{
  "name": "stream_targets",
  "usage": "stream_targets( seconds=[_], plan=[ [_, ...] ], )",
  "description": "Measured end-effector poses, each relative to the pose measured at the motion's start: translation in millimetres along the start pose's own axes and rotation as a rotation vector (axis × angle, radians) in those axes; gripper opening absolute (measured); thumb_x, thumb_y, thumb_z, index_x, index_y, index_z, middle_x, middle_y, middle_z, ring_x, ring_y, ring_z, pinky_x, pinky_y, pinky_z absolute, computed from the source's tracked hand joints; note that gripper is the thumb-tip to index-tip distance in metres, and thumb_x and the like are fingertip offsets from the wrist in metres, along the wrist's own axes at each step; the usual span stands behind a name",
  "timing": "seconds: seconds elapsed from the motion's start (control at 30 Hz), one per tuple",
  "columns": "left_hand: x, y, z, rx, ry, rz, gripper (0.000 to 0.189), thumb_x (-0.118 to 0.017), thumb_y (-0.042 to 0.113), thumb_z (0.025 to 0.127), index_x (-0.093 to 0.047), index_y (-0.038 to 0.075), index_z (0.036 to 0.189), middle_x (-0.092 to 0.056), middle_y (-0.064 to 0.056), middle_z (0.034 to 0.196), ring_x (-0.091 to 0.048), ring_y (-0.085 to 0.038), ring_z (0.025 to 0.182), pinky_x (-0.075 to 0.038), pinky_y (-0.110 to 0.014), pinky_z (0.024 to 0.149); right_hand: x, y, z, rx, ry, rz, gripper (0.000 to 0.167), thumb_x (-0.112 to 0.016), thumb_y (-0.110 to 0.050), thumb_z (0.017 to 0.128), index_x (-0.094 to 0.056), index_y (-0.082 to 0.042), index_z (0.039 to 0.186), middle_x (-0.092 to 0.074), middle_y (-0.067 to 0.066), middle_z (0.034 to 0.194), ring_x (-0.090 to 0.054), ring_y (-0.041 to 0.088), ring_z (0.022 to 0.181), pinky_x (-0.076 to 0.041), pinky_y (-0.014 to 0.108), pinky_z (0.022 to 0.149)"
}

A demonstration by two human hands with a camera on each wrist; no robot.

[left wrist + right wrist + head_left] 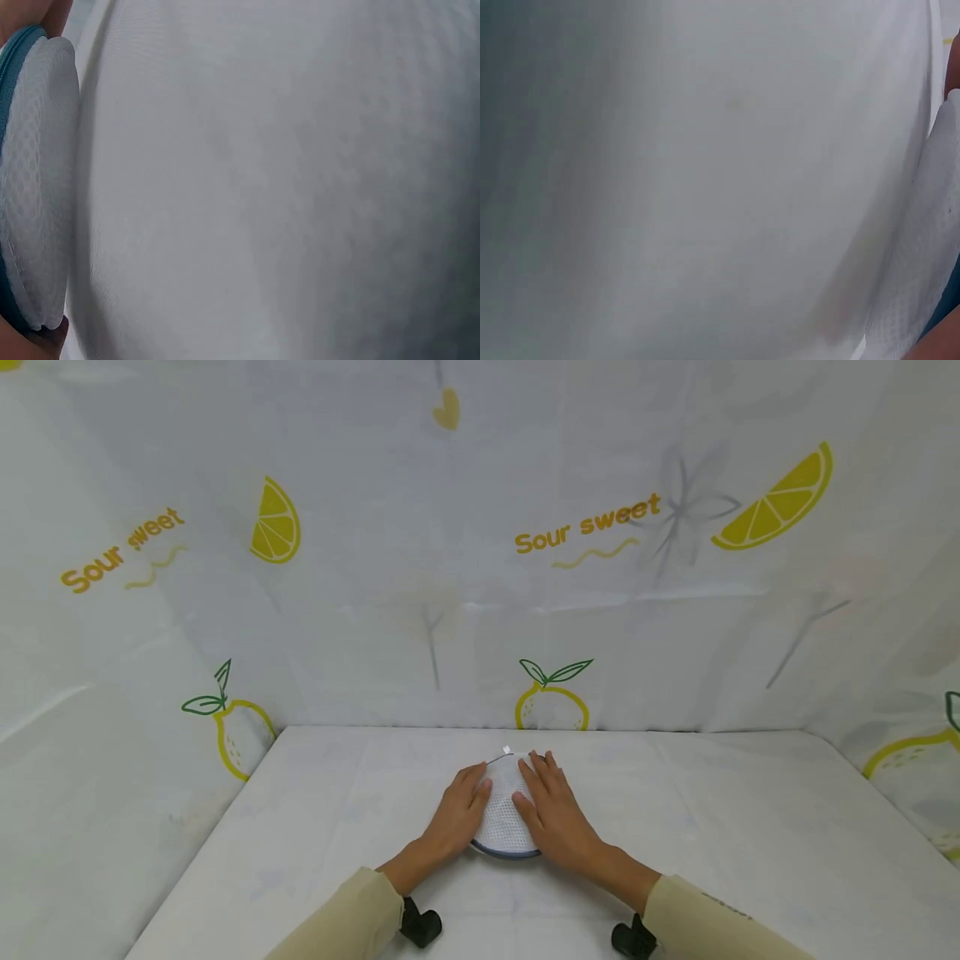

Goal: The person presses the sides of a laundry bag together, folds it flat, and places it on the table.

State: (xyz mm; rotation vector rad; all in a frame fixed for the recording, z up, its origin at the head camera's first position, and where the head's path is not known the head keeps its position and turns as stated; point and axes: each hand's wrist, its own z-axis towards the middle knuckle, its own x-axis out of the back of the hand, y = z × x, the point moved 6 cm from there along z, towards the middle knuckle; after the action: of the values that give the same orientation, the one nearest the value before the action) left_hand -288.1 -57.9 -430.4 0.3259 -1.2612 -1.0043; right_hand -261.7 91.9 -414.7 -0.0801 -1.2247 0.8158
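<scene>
A round white mesh laundry bag with a dark blue rim lies on the white-covered table, a small white tag at its far edge. My left hand rests along its left side, fingers extended to the rim and thumb on the mesh. Across the right part lies my right hand, fingers stretched toward the far rim. In the left wrist view the mesh bag appears edge-on with a blue zipper. The right wrist view catches the bag's pale side at the right edge.
The white tabletop reaches back to a white cloth backdrop printed with lemons and lettering. Similar cloth hangs on both sides. Black wrist mounts sit below the sleeves.
</scene>
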Motion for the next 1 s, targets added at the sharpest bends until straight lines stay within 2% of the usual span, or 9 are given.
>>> stream_targets(
  seconds=[0.13, 0.23, 0.33, 0.47, 0.57, 0.67, 0.83, 0.9, 1.0],
  plan=[
    [1.7, -0.3, 2.1, -0.010, -0.110, 0.101, 0.056, -0.030, 0.039, 0.105, -0.035, 0.000, 0.146, -0.034, -0.017, 0.150, -0.028, -0.033, 0.138, -0.025, -0.048, 0.110, 9.0, 0.5, -1.2, 0.057, -0.062, -0.042, 0.061, -0.046, -0.038, 0.100, -0.033, -0.002, 0.147, -0.025, 0.020, 0.153, -0.012, 0.042, 0.141, -0.011, 0.062, 0.109],
    [7.9, -0.7, 6.8, -0.061, -0.194, 0.172, 0.057, -0.027, 0.042, 0.105, -0.032, 0.007, 0.149, -0.028, -0.009, 0.154, -0.020, -0.028, 0.142, -0.021, -0.047, 0.112, 22.2, -1.7, -2.5, 0.160, -0.101, -0.091, 0.064, -0.048, -0.043, 0.098, -0.032, -0.007, 0.149, -0.025, 0.015, 0.155, -0.014, 0.039, 0.142, -0.011, 0.062, 0.108],
    [19.6, 1.0, 15.9, -0.149, -0.262, 0.199, 0.054, -0.028, 0.040, 0.105, -0.031, 0.012, 0.151, -0.026, -0.004, 0.155, -0.015, -0.025, 0.144, -0.019, -0.047, 0.112, 34.4, -9.3, -5.3, 0.356, -0.146, -0.162, 0.066, -0.051, -0.044, 0.097, -0.030, -0.012, 0.150, -0.024, 0.008, 0.156, -0.017, 0.034, 0.142, -0.014, 0.057, 0.110],
    [33.9, 6.9, 31.9, -0.275, -0.369, 0.241, 0.048, -0.033, 0.034, 0.105, -0.031, 0.019, 0.151, -0.025, 0.002, 0.156, -0.012, -0.021, 0.144, -0.017, -0.050, 0.112, 41.0, -24.2, -15.4, 0.702, -0.224, -0.240, 0.070, -0.058, -0.040, 0.093, -0.030, -0.015, 0.151, -0.027, 0.004, 0.155, -0.020, 0.031, 0.142, -0.017, 0.050, 0.111],
    [37.0, 13.3, 44.6, -0.348, -0.442, 0.288, 0.047, -0.033, 0.033, 0.105, -0.031, 0.023, 0.151, -0.025, 0.005, 0.156, -0.010, -0.020, 0.145, -0.016, -0.049, 0.113, 38.0, -32.7, -22.0, 0.870, -0.289, -0.254, 0.073, -0.062, -0.038, 0.091, -0.028, -0.015, 0.152, -0.027, 0.005, 0.155, -0.019, 0.030, 0.142, -0.017, 0.047, 0.112],
    [32.1, 21.4, 54.5, -0.422, -0.502, 0.334, 0.047, -0.032, 0.034, 0.105, -0.030, 0.026, 0.151, -0.024, 0.006, 0.156, -0.009, -0.019, 0.145, -0.012, -0.044, 0.114, 30.6, -37.8, -23.0, 0.932, -0.346, -0.242, 0.073, -0.061, -0.039, 0.091, -0.027, -0.016, 0.152, -0.024, 0.004, 0.156, -0.018, 0.027, 0.143, -0.018, 0.044, 0.113],
    [10.0, 27.4, 64.1, -0.555, -0.572, 0.377, 0.046, -0.030, 0.032, 0.106, -0.030, 0.026, 0.151, -0.023, 0.003, 0.157, -0.011, -0.025, 0.145, -0.009, -0.042, 0.115, 15.0, -41.6, -20.4, 0.983, -0.413, -0.226, 0.070, -0.058, -0.039, 0.092, -0.027, -0.019, 0.152, -0.022, 0.002, 0.157, -0.017, 0.025, 0.143, -0.019, 0.044, 0.113],
    [1.2, 25.8, 66.5, -0.565, -0.583, 0.368, 0.045, -0.028, 0.032, 0.106, -0.031, 0.028, 0.151, -0.022, 0.004, 0.157, -0.011, -0.026, 0.144, -0.009, -0.042, 0.115, 9.0, -42.8, -19.4, 1.008, -0.428, -0.234, 0.070, -0.057, -0.039, 0.093, -0.026, -0.020, 0.152, -0.023, 0.003, 0.157, -0.017, 0.024, 0.144, -0.018, 0.043, 0.113],
    [-8.9, 23.0, 67.4, -0.544, -0.607, 0.335, 0.044, -0.028, 0.034, 0.106, -0.035, 0.030, 0.149, -0.021, 0.006, 0.157, -0.010, -0.026, 0.145, -0.009, -0.044, 0.115, 1.8, -43.8, -17.6, 1.033, -0.443, -0.258, 0.068, -0.055, -0.041, 0.094, -0.026, -0.022, 0.152, -0.022, 0.002, 0.157, -0.016, 0.023, 0.144, -0.016, 0.042, 0.114]
  ],
)
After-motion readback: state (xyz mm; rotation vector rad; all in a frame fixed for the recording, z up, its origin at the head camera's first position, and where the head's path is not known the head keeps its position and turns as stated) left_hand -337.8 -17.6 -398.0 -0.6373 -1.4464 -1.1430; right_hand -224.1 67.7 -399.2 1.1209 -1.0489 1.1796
